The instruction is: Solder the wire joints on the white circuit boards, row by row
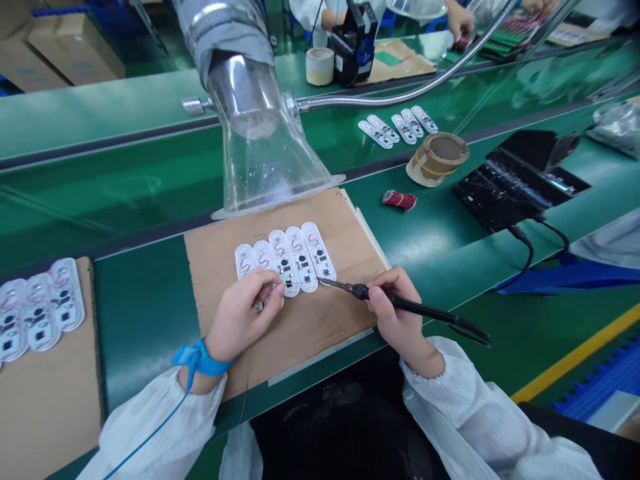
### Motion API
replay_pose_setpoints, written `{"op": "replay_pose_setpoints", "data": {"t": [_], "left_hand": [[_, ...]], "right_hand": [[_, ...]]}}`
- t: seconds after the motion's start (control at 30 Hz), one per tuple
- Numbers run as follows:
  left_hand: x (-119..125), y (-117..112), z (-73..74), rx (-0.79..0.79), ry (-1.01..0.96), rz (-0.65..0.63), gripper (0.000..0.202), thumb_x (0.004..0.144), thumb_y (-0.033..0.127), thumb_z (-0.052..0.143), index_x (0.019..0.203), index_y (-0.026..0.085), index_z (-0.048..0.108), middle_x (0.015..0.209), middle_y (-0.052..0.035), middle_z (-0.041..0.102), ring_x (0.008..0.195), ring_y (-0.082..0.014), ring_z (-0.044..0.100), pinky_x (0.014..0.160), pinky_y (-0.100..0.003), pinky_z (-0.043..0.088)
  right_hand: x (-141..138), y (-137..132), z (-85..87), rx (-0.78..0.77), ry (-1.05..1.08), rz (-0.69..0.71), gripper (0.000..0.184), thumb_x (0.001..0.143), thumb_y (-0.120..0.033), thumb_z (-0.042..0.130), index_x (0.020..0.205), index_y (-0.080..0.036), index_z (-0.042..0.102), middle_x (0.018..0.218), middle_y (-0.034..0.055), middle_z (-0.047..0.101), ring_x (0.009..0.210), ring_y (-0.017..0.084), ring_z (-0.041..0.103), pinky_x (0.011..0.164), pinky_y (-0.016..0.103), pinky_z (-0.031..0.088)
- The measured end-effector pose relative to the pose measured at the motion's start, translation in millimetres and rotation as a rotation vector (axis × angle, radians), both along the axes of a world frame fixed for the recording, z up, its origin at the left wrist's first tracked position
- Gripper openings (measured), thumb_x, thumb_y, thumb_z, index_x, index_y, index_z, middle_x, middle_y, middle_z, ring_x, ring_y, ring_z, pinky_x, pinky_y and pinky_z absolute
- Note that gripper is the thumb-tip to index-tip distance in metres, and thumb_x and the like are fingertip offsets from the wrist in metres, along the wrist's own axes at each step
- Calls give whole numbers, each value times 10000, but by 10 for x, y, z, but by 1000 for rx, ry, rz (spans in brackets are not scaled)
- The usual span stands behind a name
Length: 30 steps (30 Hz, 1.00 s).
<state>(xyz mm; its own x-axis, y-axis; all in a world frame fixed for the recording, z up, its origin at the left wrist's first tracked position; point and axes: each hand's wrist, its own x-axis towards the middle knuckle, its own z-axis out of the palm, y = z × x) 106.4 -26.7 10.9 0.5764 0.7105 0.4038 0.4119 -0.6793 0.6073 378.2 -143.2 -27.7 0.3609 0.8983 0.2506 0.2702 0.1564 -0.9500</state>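
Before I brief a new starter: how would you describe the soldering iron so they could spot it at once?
On the green-matted workbench, find the brown cardboard sheet under the funnel-shaped fume hood. The soldering iron is held like a pen in the right hand, black handle slanting away, its metal tip reaching towards the white circuit boards.
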Motion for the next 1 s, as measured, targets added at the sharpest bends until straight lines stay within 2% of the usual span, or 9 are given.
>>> {"op": "replay_pose_setpoints", "data": {"t": [0.23,0.43,0.8,1.0], "left_hand": [[31,8,-87,-3,-12,-43,147,1071,94,606,1027,234,612,775,60,489,667,-130,501,646,-253,419],[49,16,-101,-15,12,-53,119,1080,121,603,1031,228,620,772,53,509,665,-138,507,636,-263,416],[45,5,-78,-13,23,-58,130,1085,131,592,1000,227,613,758,48,514,646,-142,485,621,-274,401],[56,15,-86,3,5,-62,123,1084,125,599,1014,226,615,758,54,508,643,-137,481,621,-268,398]], "right_hand": [[5,29,-67,46,-49,57,202,1107,-390,697,972,-250,643,797,-6,647,659,164,600,603,304,460],[-2,22,-67,32,-104,70,134,1085,-307,725,978,-263,659,797,-22,668,637,153,597,590,292,468],[-20,54,12,69,-160,103,105,1074,-260,719,993,-261,651,808,-22,709,606,138,628,549,257,486],[-18,38,-18,70,-120,77,98,1088,-290,712,1012,-266,657,839,-11,706,667,152,655,596,270,517]]}}
